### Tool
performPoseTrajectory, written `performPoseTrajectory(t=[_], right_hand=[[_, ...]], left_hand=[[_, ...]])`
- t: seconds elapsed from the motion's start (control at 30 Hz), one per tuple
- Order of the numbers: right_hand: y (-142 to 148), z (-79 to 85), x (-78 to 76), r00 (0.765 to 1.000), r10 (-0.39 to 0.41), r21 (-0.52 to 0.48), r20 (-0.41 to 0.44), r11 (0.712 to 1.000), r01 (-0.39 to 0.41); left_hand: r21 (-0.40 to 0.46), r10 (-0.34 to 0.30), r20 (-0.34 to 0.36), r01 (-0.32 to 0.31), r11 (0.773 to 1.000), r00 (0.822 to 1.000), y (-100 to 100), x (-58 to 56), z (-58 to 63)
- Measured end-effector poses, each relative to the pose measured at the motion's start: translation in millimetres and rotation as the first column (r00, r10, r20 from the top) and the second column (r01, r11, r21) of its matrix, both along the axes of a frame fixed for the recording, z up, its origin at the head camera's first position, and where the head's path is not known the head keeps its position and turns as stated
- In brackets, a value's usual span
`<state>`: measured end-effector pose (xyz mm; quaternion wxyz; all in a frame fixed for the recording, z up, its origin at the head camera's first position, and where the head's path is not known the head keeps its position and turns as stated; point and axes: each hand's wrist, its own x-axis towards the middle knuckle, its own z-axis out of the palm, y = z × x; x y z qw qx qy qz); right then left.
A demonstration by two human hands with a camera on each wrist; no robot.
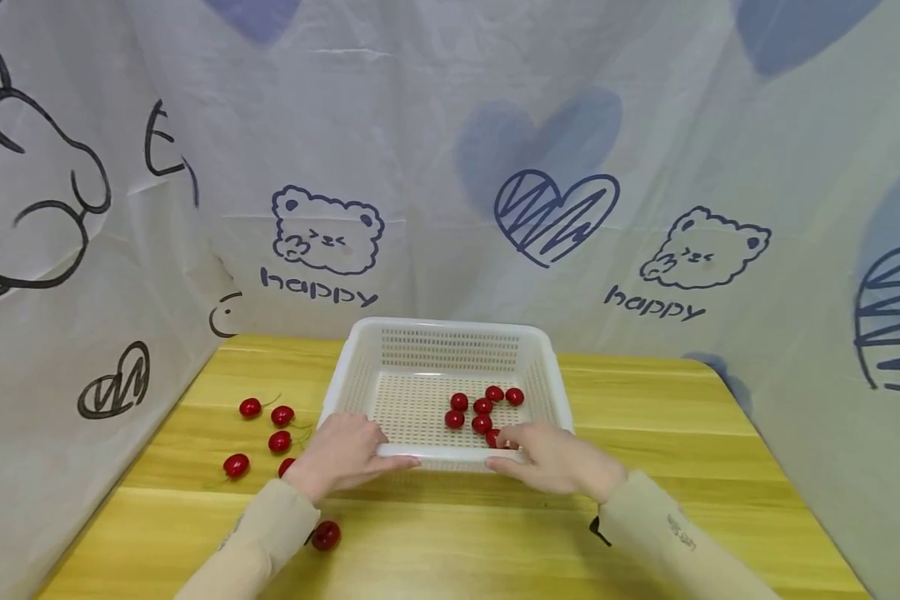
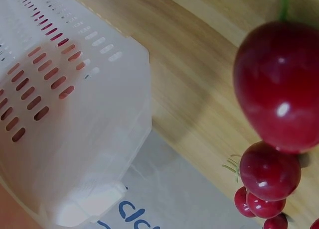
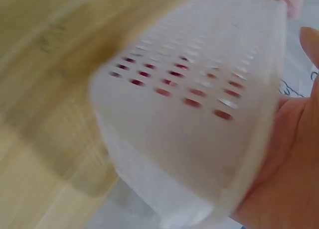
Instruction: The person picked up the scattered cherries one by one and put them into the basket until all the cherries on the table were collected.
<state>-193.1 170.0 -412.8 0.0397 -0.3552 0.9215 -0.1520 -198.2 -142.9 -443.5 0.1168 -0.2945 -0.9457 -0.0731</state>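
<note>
Gripping a white slotted basket (image 1: 450,453) at the centre of the frame, with the left hand (image 1: 339,454) at its lower left corner and the right hand (image 1: 557,458) near its lower right. Pinching the near rim in each hand, with thumbs outside pointing towards each other and fingers curling over the inside; being unable to tell the spread of the hidden fingers. Setting the basket's long axis left to right across the frame, with its opening facing up. Holding at least seven red cherries (image 1: 482,406) in it, clustering in the right half, one partly behind the right fingers. Seeing six loose cherries (image 1: 279,442) on the yellow table (image 1: 450,550), left and lower left of the frame, some with stems pointing right.
</note>
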Motion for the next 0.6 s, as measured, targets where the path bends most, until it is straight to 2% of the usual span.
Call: performPoseTrajectory(t=[0.1, 0.3, 0.6], right_hand=[[1, -11.1, 5.1, 0.998, -0.018, 0.0, -0.063, 1.0, 0.018], [14, -23.3, 11.7, 0.979, -0.07, 0.031, -0.19, 0.996, 0.078], [49, -27.7, 19.9, 0.957, -0.157, 0.032, -0.242, 0.985, 0.17]], left_hand=[[-0.004, 0.006, -0.01, -0.006, 1.0, 1.0, -1, 0.3, -0.2], [0.002, -0.024, -0.009, 0.024, 1.0, 1.0, 14, -1.9, -0.4], [0.007, -0.121, -0.059, 0.121, 0.993, 0.991, 54, 1.0, 4.2]])
